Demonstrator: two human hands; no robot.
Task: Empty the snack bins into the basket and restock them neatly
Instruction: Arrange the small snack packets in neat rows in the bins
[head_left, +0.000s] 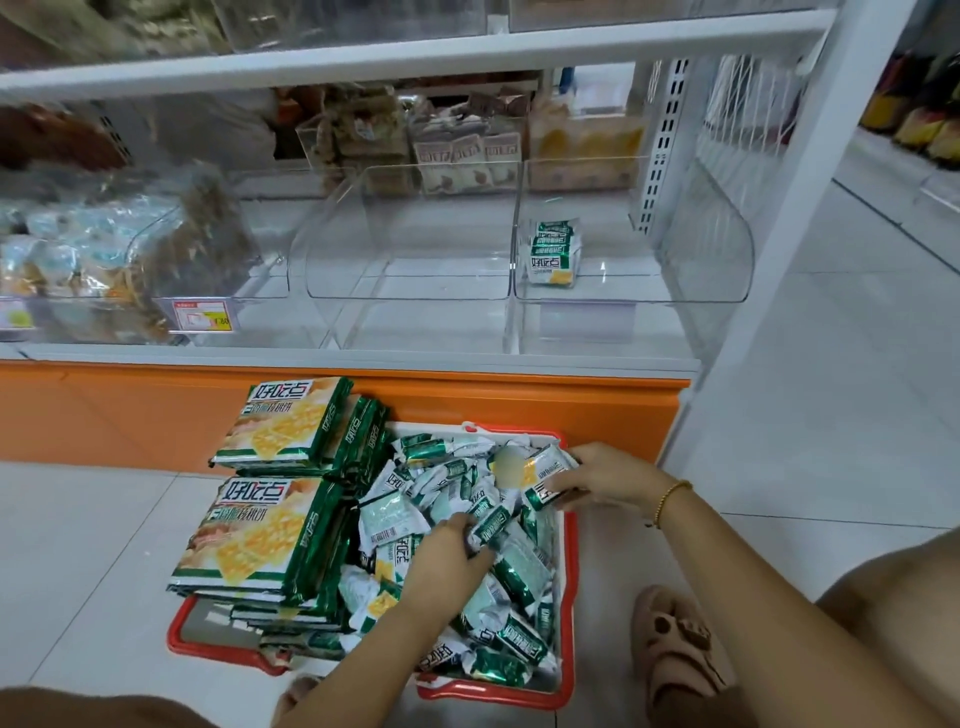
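Basket (571, 545): red, on the floor below the shelf, heaped with loose small packets (519, 566).
Large packs (260, 535): two stacks on the basket's left side, overhanging the rim.
Left hand (447, 553): fingers curled round one small packet in the heap.
Right hand (602, 475): pinching a packet (545, 470) at the basket's far right corner.
Right bin (675, 270): a short upright row (551, 252) near its left wall.
Middle bin (405, 280): no packets seen.
Risk: foil wrappers likely slippery, so a packet may drop on the lift.
Risk: the unsupported row could topple if nudged.
Risk: stirring the heap may slide the overhanging stacks.
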